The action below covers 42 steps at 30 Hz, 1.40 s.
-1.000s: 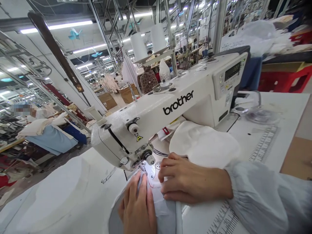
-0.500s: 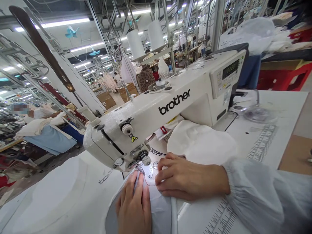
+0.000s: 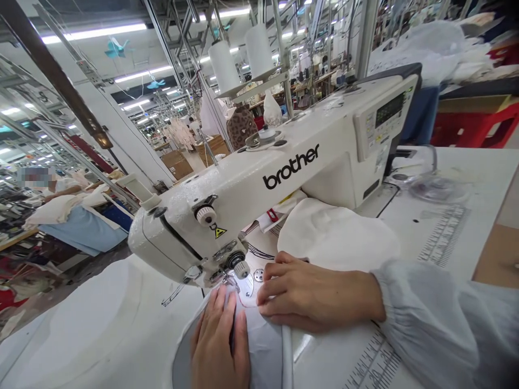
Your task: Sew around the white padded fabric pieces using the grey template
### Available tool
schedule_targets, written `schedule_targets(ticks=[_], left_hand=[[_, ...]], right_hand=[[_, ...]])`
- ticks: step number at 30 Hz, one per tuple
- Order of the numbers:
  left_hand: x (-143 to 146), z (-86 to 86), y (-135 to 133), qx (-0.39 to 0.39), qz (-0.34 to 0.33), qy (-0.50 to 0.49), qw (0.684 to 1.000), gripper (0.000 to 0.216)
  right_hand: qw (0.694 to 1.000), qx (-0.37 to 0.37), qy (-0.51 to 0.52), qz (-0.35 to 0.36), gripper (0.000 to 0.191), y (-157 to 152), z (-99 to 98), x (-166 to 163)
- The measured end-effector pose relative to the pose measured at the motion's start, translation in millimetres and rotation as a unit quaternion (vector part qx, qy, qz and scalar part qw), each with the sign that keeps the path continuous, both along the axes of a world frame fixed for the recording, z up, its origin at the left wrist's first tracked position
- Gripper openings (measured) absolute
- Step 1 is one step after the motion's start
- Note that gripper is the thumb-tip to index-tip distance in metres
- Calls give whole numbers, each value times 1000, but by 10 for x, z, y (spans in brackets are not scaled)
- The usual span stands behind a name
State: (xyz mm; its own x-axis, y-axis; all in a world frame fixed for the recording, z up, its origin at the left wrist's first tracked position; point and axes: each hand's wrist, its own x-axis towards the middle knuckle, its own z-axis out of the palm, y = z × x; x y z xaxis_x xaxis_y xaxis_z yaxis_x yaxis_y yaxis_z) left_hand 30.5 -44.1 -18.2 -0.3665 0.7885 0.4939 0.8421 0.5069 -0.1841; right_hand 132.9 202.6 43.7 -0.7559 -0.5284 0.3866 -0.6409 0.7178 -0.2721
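1. The left hand (image 3: 221, 335) lies palm down with its fingers stretched out, the thumb a little apart from them, pressing on cloth rather than closed around it.
2. Grey cloth (image 3: 265, 346) is under that hand. Its visible length runs from six o'clock, where the view cuts it off, up towards twelve, narrowing as it goes, with a pale rim along the three o'clock side.
3. At twelve o'clock from the left fingertips, just ahead of them, is the lit presser foot (image 3: 229, 281) of a white sewing machine (image 3: 243, 178). The left hand is the nearer of the two.
4. The right hand (image 3: 304, 294) sits between two and three o'clock from the left, fingers bent, tips at the cloth's upper right edge; whether they pinch it, I cannot tell.
5. At one o'clock from the right hand, a smooth white fabric piece (image 3: 336, 232) rests on the white tabletop (image 3: 486, 173), beneath the machine's arm and in front of it.
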Motion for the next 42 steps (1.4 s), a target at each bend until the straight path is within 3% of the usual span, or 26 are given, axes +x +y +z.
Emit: schedule_targets(ticks=[7, 13, 26, 42], left_hand=[[9, 1, 91, 6, 51, -60, 997, 39], [104, 35, 294, 105, 116, -124, 980, 46], [3, 54, 307, 84, 125, -113, 982, 56], [-41, 32, 296, 68, 127, -78, 986, 52]], right_hand=[[1000, 1, -13, -11, 15, 14, 30, -52], [1000, 9, -12, -6, 15, 52, 32, -134], [1000, 1, -7, -15, 14, 54, -22, -196], [1000, 10, -8, -25, 14, 32, -19, -205]])
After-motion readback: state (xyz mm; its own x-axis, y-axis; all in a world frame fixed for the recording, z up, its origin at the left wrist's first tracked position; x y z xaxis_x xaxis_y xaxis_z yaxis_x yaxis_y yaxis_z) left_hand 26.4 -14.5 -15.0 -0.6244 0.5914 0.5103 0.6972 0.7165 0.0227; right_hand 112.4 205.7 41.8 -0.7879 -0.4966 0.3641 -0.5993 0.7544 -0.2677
